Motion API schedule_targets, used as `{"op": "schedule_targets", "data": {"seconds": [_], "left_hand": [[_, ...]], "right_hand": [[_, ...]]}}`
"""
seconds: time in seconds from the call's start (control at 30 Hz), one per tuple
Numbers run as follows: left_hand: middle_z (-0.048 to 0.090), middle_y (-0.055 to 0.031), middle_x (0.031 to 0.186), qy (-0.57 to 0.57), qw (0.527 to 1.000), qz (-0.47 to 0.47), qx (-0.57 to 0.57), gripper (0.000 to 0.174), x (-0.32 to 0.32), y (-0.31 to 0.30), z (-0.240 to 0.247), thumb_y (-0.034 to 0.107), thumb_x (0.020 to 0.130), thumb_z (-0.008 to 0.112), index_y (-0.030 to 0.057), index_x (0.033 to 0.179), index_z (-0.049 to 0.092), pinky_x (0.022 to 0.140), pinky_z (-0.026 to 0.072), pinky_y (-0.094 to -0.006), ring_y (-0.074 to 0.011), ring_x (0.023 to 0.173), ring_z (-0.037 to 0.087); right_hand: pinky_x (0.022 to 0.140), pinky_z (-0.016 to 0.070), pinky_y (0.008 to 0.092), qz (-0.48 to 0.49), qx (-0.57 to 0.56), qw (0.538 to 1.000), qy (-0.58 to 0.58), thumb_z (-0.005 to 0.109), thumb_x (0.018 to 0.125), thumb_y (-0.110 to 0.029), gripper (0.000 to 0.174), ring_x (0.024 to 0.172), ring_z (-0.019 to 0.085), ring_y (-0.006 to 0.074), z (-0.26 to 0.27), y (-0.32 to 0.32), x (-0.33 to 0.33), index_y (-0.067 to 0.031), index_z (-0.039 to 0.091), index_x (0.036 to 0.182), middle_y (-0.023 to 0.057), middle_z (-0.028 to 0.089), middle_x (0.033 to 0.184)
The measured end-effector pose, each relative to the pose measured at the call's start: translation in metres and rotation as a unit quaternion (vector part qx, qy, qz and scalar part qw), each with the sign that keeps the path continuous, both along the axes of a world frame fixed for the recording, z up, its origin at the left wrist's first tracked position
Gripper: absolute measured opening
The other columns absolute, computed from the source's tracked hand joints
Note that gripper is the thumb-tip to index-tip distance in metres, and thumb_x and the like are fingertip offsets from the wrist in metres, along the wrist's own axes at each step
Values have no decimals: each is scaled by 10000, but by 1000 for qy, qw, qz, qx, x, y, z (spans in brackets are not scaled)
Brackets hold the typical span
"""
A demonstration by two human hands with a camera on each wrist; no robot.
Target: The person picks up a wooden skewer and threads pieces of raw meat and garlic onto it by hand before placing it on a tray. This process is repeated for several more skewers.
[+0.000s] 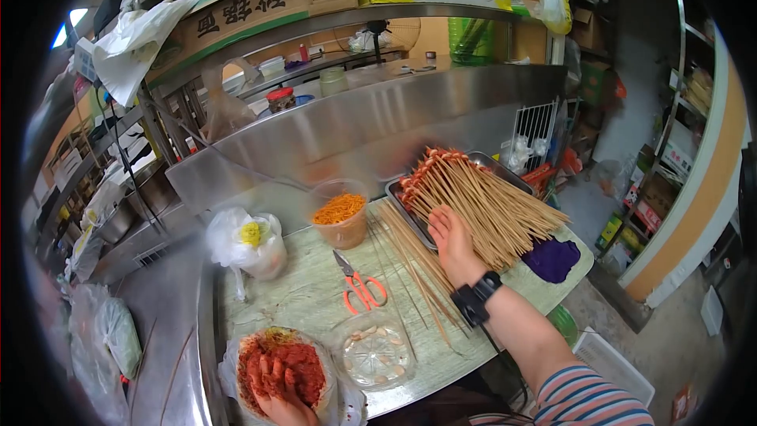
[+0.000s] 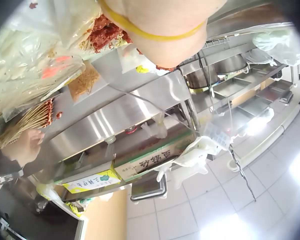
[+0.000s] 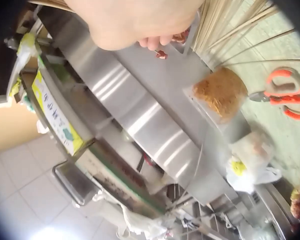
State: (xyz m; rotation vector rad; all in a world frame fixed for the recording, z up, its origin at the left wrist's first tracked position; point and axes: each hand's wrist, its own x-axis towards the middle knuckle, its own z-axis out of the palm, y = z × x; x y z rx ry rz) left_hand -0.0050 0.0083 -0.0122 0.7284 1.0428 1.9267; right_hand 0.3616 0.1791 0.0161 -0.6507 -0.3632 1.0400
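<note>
My left hand (image 1: 277, 396) is sunk in a clear bag of red seasoned meat (image 1: 303, 363) at the table's near left, fingers curled into it. The left wrist view shows that meat (image 2: 107, 32) behind a wrist with a yellow band. My right hand (image 1: 448, 233), with a black wrist strap, lies palm down on the bare ends of a big pile of meat-tipped bamboo skewers (image 1: 489, 205) on a metal tray (image 1: 505, 167). Its fingertips (image 3: 152, 44) show near the tray in the right wrist view.
Loose bare skewers (image 1: 410, 264) lie left of the tray. Orange scissors (image 1: 363, 290), a tub of orange shreds (image 1: 341, 219), a clear dish of garlic cloves (image 1: 373, 351), a white knotted bag (image 1: 248, 243) and a purple cloth (image 1: 552, 259) share the table. A steel counter wall (image 1: 378, 130) stands behind.
</note>
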Motion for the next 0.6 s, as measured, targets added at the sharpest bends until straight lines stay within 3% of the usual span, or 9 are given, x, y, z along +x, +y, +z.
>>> {"op": "schedule_targets", "data": {"seconds": [0.1, 0.17, 0.33, 0.4, 0.43, 0.5, 0.53, 0.57, 0.6], "left_hand": [[446, -69, 1367, 9, 1000, 7, -12, 434, 11, -4, 18, 212, 948, 439, 117, 1366, 369, 930, 381, -342, -228, 1183, 484], [510, -111, 1249, -44, 998, 22, -27, 391, 20, -8, 42, 41, 859, 563, 26, 1243, 488, 892, 482, -376, -258, 1061, 536], [441, -71, 1370, 13, 999, 21, -35, 438, 12, -5, 19, 191, 945, 449, 106, 1367, 369, 912, 401, -334, -228, 1174, 491], [439, -73, 1372, 4, 999, 16, -35, 437, 13, -6, 20, 181, 943, 454, 103, 1365, 373, 908, 407, -335, -228, 1172, 493], [460, -80, 1345, -18, 999, 23, -25, 443, 14, -5, 21, 145, 920, 496, 87, 1346, 389, 874, 432, -312, -214, 1125, 520], [481, -92, 1319, -41, 999, 25, -8, 449, 15, -4, 22, 100, 900, 538, 63, 1326, 402, 824, 469, -283, -196, 1078, 546], [481, -92, 1319, -41, 999, 25, -7, 449, 16, -4, 23, 100, 900, 538, 63, 1326, 402, 824, 469, -283, -196, 1078, 546], [480, -94, 1319, -38, 999, 24, -8, 432, 15, -4, 23, 100, 905, 534, 61, 1317, 411, 822, 470, -284, -197, 1076, 547], [480, -97, 1319, -34, 999, 24, -8, 415, 15, -5, 23, 101, 909, 530, 59, 1307, 420, 821, 471, -286, -198, 1074, 548]], "right_hand": [[957, 390, 363, -23, -65, 997, 25, 525, 917, -272, 429, 1097, 507, 242, -18, 35, 4, -15, 430, 1247, 132, 489, 1224], [962, 386, 365, -23, -67, 997, 45, 523, 916, -275, 443, 1103, 504, 243, -22, 46, 5, -16, 416, 1259, 135, 488, 1228], [842, 470, 329, 82, -106, 986, 104, 499, 922, -266, 456, 960, 571, 218, -20, 41, 15, 31, 388, 1251, 172, 534, 1164], [720, 501, 291, 146, -110, 983, 32, 505, 919, -242, 363, 828, 601, 184, -21, 30, 9, 50, 493, 1135, 152, 611, 1020], [682, 501, 279, 198, -130, 964, -124, 515, 913, -224, 307, 788, 603, 167, -15, 21, 1, 41, 540, 1066, 131, 631, 948], [621, 516, 322, 243, -152, 874, -392, 596, 851, -198, 235, 728, 635, 217, -11, 14, -13, 29, 639, 895, 146, 663, 844], [621, 516, 322, 244, -152, 874, -392, 596, 851, -198, 235, 728, 635, 217, -9, 8, -21, 29, 639, 895, 146, 663, 844], [637, 519, 353, 177, -180, 714, -653, 622, 821, -201, 244, 739, 641, 265, -6, 1, -29, 34, 647, 884, 180, 657, 855], [654, 522, 385, 92, -190, 483, -850, 648, 790, -204, 257, 750, 646, 313, -5, -5, -36, 39, 655, 874, 213, 650, 866]]}}
